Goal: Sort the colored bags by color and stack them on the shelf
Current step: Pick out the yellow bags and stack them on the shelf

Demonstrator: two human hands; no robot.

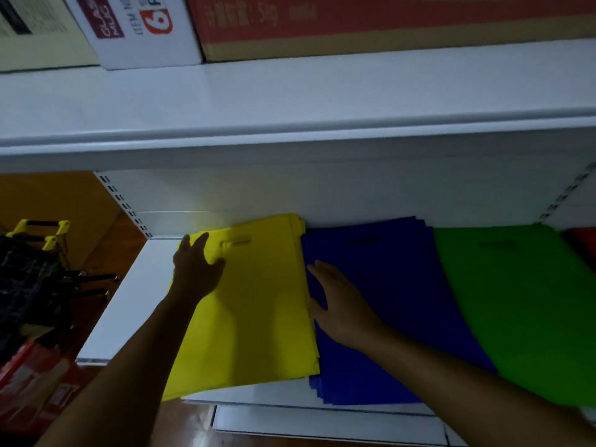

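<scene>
Three flat stacks of bags lie side by side on the white shelf (129,304): yellow bags (254,311) at the left, blue bags (387,285) in the middle, green bags (522,301) at the right. A sliver of red bags (583,243) shows at the far right edge. My left hand (196,269) rests flat on the upper left part of the yellow stack, fingers spread. My right hand (338,304) lies with straight fingers along the seam between the yellow and blue stacks, touching the blue stack's left edge.
An upper white shelf (290,101) overhangs the bags and carries a white glass-mug carton (138,27) and a red-and-brown carton (371,24). To the left stand a black cart with yellow handles (38,253) and red packages (32,382) on a wooden floor.
</scene>
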